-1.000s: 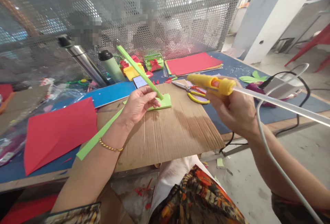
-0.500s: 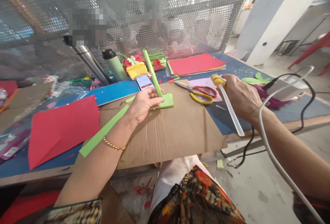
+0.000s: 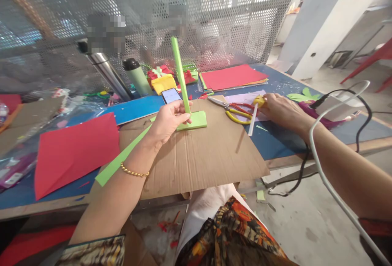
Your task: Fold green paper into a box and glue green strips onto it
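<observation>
Steadily pinch the green strip (image 3: 181,74) near-upright over the cardboard (image 3: 208,156), left hand (image 3: 168,121) fingers closed; right hand (image 3: 283,113) fingers grip the glue gun (image 3: 259,101), right of the cardboard.

Right hand (image 3: 280,109) blocks most of the yellow glue gun (image 3: 259,101); I can't see nozzle or trigger. Left hand (image 3: 171,121) hides part of the joint between upright green strip (image 3: 180,74) and flat green piece (image 3: 199,120). Phone (image 3: 170,96) text too small for me. Right sleeve (image 3: 375,229) and red plastic seat (image 3: 373,64) cut off at right edge.
</observation>
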Action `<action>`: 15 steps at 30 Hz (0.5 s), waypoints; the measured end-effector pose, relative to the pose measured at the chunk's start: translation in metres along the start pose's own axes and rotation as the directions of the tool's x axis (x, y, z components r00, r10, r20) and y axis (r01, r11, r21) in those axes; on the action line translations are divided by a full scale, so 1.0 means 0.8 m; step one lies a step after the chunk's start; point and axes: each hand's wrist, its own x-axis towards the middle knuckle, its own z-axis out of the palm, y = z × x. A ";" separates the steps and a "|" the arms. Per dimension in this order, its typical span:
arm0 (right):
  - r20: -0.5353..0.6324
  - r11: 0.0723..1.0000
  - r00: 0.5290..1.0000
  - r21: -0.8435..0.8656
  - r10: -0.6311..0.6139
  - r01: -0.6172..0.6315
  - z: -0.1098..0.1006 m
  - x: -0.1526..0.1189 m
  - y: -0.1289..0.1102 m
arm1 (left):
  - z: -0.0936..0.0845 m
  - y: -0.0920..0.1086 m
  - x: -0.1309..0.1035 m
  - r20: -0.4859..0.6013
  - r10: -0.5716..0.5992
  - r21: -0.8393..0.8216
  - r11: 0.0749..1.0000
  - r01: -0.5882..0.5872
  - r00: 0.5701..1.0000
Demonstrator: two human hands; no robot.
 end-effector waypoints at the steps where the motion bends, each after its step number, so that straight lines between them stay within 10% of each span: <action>1: 0.007 1.000 1.000 0.006 -0.003 0.003 0.001 0.001 0.003 | 0.000 0.000 0.000 0.007 0.005 0.009 1.000 -0.005 1.000; 15: -0.049 0.994 0.997 -0.097 -0.062 0.057 -0.047 -0.031 -0.019 | 0.008 0.006 -0.009 0.106 0.023 -0.006 1.000 -0.022 0.994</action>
